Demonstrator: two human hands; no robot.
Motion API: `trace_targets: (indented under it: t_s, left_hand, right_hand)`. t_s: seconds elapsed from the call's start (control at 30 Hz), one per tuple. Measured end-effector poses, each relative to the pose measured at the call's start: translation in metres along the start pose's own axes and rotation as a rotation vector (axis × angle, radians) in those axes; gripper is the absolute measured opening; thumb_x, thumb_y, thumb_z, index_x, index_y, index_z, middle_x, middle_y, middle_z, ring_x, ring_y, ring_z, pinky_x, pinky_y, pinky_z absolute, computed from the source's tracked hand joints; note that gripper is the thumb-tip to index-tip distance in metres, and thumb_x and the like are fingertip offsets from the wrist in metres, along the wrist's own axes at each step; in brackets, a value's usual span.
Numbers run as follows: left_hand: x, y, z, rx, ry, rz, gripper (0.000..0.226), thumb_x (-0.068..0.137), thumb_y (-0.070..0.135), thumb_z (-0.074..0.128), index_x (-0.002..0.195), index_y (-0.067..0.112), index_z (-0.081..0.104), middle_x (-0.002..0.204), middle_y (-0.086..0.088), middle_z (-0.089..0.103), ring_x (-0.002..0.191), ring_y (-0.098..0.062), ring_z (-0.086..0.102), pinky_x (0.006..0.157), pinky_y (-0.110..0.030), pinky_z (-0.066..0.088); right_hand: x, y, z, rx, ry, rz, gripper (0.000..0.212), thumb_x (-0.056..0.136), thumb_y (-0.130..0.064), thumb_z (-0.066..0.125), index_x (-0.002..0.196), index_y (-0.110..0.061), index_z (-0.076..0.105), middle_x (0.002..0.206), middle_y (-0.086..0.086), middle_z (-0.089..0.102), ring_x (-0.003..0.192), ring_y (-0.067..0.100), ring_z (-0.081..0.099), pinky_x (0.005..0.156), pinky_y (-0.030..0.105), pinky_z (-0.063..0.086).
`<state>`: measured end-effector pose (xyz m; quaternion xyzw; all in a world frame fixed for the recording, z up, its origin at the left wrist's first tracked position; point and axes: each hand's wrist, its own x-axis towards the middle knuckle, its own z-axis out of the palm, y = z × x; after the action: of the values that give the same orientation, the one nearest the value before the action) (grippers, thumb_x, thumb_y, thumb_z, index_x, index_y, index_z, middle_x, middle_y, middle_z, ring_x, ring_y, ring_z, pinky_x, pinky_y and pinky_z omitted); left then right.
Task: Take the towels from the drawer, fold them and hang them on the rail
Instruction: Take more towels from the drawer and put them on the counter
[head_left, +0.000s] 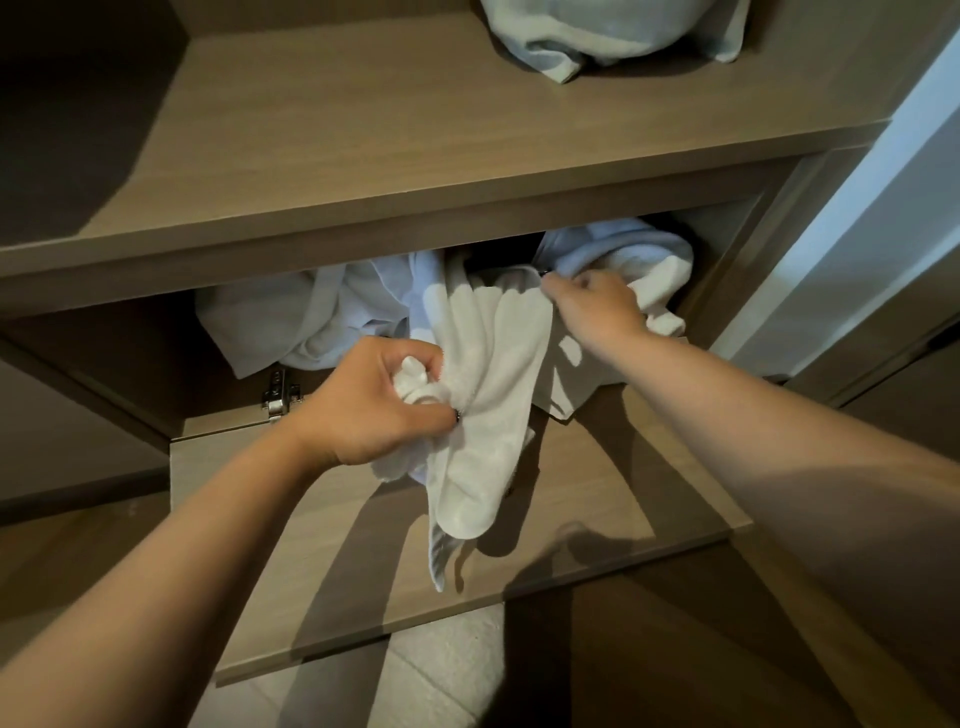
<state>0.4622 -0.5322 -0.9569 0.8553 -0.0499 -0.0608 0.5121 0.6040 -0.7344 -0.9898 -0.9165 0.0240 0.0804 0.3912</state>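
Note:
A white towel is stretched out of the open wooden compartment, and part of it hangs down over the lowered flap door. My left hand grips a bunched corner of it in front of the opening. Further in and to the right, my right hand pinches another edge of the same towel. More crumpled white and pale blue towels lie inside the compartment behind it. No rail is in view.
A wooden shelf juts out just above the compartment and carries another crumpled pale towel. A metal hinge sits at the flap's left corner. A white wall stands at the right, tiled floor below.

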Motion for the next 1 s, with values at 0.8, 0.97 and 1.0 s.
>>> trace_targets:
  t_s: [0.8,0.97,1.0]
  left_hand:
    - [0.011,-0.006,0.015,-0.043,0.222,0.105,0.017,0.062,0.012,0.075,0.076,0.010,0.067,0.074,-0.003,0.070,0.069,-0.017,0.065,0.063,-0.037,0.055]
    - [0.015,0.015,0.022,-0.330,0.194,0.176,0.019,0.059,0.002,0.072,0.075,0.011,0.065,0.067,0.002,0.066,0.062,-0.014,0.061,0.055,-0.026,0.051]
    - [0.015,0.016,0.023,-0.346,0.209,0.191,0.021,0.061,0.003,0.072,0.078,0.012,0.065,0.069,0.005,0.067,0.064,-0.012,0.062,0.057,-0.026,0.052]
  right_hand:
    - [-0.073,0.007,-0.029,0.062,-0.404,-0.585,0.094,0.069,-0.028,0.087,0.145,-0.035,0.033,0.146,-0.014,0.039,0.135,0.000,0.037,0.108,0.025,0.039]
    - [-0.091,0.014,-0.005,0.308,-0.542,-0.477,0.061,0.066,-0.014,0.089,0.112,-0.039,0.059,0.108,-0.029,0.065,0.106,-0.015,0.057,0.079,0.004,0.047]
    - [-0.090,0.013,-0.003,0.299,-0.469,-0.497,0.053,0.067,-0.010,0.087,0.103,-0.039,0.060,0.100,-0.027,0.067,0.098,-0.015,0.060,0.072,0.004,0.047]
